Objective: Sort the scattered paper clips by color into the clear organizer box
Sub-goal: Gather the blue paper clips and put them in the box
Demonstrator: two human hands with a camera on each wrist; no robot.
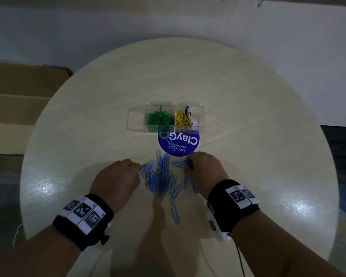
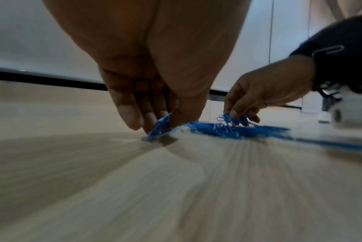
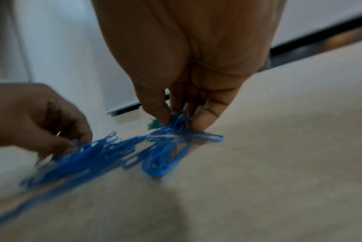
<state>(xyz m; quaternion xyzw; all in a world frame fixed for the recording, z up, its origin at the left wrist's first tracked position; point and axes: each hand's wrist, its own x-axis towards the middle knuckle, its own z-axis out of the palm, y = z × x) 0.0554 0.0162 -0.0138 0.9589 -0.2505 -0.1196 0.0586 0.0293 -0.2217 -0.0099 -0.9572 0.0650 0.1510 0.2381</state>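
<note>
Seemingly blue clips (image 1: 161, 178) between pinching hands (image 1: 118, 176)

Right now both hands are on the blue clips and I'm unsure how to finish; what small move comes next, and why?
Probably draw both hands together to bunch the blue paper clips, then lift. The left hand and right hand each pinch clips at the pile's edges, and the clear plastic organizer box already holds green and yellow clips.
</note>
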